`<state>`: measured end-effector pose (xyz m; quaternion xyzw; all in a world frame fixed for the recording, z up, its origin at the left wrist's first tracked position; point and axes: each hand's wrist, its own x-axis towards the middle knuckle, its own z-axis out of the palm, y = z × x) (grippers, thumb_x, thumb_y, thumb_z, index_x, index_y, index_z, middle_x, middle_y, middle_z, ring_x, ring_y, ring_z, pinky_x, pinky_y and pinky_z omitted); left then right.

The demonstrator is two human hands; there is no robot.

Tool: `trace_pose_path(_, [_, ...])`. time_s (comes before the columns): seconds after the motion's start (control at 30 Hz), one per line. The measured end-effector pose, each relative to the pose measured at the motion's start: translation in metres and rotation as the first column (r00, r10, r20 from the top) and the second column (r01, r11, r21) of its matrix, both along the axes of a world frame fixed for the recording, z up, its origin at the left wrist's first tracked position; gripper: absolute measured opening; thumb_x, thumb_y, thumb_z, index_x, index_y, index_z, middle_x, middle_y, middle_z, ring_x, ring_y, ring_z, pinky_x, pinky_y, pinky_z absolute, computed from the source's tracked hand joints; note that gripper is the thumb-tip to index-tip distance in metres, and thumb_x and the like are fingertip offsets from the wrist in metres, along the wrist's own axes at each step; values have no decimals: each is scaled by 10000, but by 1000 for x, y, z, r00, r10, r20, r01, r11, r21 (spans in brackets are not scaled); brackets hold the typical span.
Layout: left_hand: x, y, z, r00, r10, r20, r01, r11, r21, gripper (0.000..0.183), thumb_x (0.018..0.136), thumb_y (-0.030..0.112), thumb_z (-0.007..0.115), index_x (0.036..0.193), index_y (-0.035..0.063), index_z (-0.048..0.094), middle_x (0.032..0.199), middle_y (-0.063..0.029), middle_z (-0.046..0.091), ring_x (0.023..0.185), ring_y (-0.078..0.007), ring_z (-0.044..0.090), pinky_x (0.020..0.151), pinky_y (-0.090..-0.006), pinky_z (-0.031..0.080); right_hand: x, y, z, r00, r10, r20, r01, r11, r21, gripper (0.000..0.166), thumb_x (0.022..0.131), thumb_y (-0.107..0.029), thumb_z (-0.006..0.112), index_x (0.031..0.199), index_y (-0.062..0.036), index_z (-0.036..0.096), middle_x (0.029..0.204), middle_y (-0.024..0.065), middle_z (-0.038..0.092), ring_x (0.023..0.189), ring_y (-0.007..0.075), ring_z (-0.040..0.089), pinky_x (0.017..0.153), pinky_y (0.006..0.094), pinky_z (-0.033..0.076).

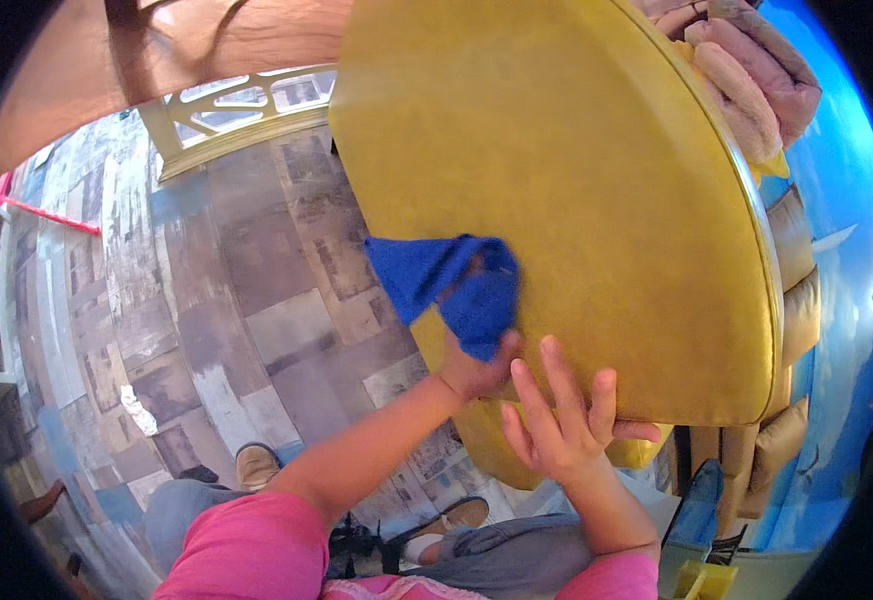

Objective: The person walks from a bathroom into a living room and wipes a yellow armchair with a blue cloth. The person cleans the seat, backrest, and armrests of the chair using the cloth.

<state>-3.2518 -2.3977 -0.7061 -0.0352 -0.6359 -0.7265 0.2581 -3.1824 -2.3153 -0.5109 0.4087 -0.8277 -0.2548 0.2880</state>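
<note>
A large yellow upholstered panel (pixel 571 187) with a smooth, leather-like cover and a piped edge fills the upper middle of the head view. A blue cloth (pixel 481 304) lies against its lower left part, and one corner of the cloth spreads past the panel's left edge. My left hand (pixel 479 371) is shut on the cloth, which covers most of the fingers. Close to its right, my right hand (pixel 567 427) has its fingers spread and holds nothing. Its fingertips overlap the panel's lower edge; whether they press on it I cannot tell.
Patchwork wood-look flooring (pixel 279 277) lies to the left, with a crumpled white scrap (pixel 138 410) on it. Pink plush fabric (pixel 744 90) is bundled behind the panel. Tan cushions (pixel 796 315) line the blue wall (pixel 845 300). A cream lattice piece (pixel 237 112) stands at upper left.
</note>
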Motion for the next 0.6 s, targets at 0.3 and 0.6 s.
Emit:
trace_pose_path(0.3, [38,15,53,976,217,-30,-219,963,-157,620,953,385,461,1440,8,392,1580,-231,241,1460,-480,132,1153,-584,121,-3,1,-8,999,27,47,-23,997,-79,380,918,-390,513,1085,-133,736,1279,97,657,1418,464,267,1182,546,-37])
trace_pose_path(0.6, [41,12,-26,992,99,-81,-116,964,-237,754,906,548,499,1426,9,408,1572,-257,217,1443,-500,123,1150,-604,98,-9,-2,-16,997,76,-1,-75,988,-134,338,886,-371,534,1038,-151,741,1242,28,678,1363,384,407,1131,574,-188])
